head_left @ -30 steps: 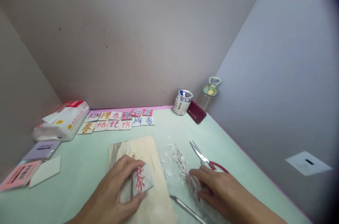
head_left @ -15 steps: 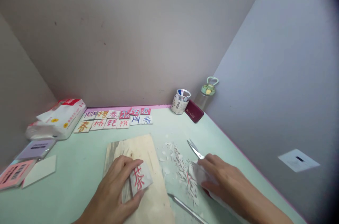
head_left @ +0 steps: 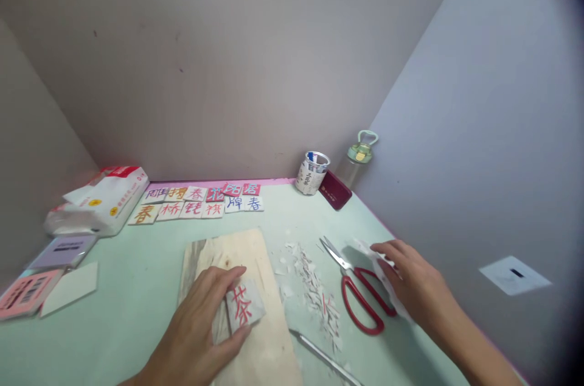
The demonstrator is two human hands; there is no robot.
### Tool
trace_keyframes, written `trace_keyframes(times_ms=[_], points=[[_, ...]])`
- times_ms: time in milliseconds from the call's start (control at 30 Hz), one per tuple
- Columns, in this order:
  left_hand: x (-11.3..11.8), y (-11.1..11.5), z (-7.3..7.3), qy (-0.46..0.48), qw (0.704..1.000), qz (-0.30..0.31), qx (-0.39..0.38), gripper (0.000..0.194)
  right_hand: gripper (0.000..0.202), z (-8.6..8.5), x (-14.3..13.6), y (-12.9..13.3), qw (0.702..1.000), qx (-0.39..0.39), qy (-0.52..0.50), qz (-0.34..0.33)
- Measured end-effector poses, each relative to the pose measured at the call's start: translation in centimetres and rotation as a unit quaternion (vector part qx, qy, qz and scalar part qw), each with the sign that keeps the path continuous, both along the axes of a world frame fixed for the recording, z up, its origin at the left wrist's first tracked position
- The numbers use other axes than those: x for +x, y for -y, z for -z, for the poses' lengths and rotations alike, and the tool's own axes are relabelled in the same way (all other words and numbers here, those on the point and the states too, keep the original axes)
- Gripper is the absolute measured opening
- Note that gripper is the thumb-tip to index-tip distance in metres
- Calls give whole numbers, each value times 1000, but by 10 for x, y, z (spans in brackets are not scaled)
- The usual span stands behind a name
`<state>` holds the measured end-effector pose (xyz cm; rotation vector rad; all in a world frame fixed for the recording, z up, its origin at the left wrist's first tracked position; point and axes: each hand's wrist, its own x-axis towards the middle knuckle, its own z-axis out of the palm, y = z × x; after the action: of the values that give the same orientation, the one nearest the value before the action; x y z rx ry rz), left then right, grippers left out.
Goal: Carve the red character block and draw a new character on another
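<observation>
Between the thumb and fingers of my left hand [head_left: 205, 319] is a pale square tile [head_left: 256, 305] with a red character carved or drawn on it. The tile rests over a wooden board [head_left: 249, 252], which lies partly beneath that hand. My right hand [head_left: 413, 273] is off to the right, fingers curled over a crumpled white tissue [head_left: 383, 276]. Just left of the tissue lie red-handled scissors [head_left: 349, 267], blades slightly apart. A slim silver knife-like tool [head_left: 326, 358] with a dark tip lies beside the board's right edge.
Pale shavings [head_left: 319, 294] are strewn right of the board. Two rows of lettered tiles [head_left: 196, 209] stretch along the back. A tissue pack [head_left: 109, 197] and cards [head_left: 68, 288] sit left. A tin [head_left: 310, 176], a dark red box [head_left: 335, 191] and a bottle [head_left: 356, 161] stand back right.
My right hand has moved right and away with the tissue, uncovering the scissors' red handles. My left hand still holds the tile over the board, barely shifted.
</observation>
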<state>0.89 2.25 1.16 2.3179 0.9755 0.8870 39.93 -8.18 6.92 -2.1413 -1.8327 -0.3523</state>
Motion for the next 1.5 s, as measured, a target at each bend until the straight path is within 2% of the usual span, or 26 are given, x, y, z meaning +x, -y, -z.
trace_keyframes(times_ms=[67,167,267,333,467,633,733,833,900,933,1067,1167,1267,1367,1500], points=[[0,1,0,2,1000,-13,0,57,28,6,-6,-2,998,33,36,-32],[-1,0,2,2,1000,-10,2,61,24,8,-33,-6,991,67,29,-115],[-2,-1,4,-4,1000,3,0,62,26,4,-71,-6,973,51,6,-225],[-3,-2,6,-8,1000,9,1,62,24,0,-93,-2,962,6,-23,-272],[-2,-3,12,-9,999,24,26,60,22,-2,-113,7,954,-86,-51,-284],[-1,-6,9,2,995,46,93,60,27,7,-113,5,948,-93,-32,-304],[-1,-5,2,-18,993,51,108,57,33,-4,-110,-4,948,-93,-14,-305],[0,-3,-1,-21,993,53,104,56,35,-30,-100,-23,956,-75,-44,-279],[1,-3,1,-10,994,49,98,56,31,-52,-86,-47,966,-90,-117,-213],[1,-3,3,-1,994,46,95,55,28,-62,-77,-62,970,-96,-151,-167],[3,-3,11,29,995,49,79,56,35,-91,-40,-136,986,-68,-137,-73],[3,-4,14,33,995,54,71,57,21,-97,-23,-191,995,-30,-93,-3],[3,-4,14,31,996,51,70,56,25,-95,-21,-229,998,-27,-52,33],[3,-5,12,34,995,54,73,55,27,-91,-25,-250,997,-43,-30,49],[1,-7,5,32,992,71,95,57,34,-89,-27,-265,995,-60,-21,74]])
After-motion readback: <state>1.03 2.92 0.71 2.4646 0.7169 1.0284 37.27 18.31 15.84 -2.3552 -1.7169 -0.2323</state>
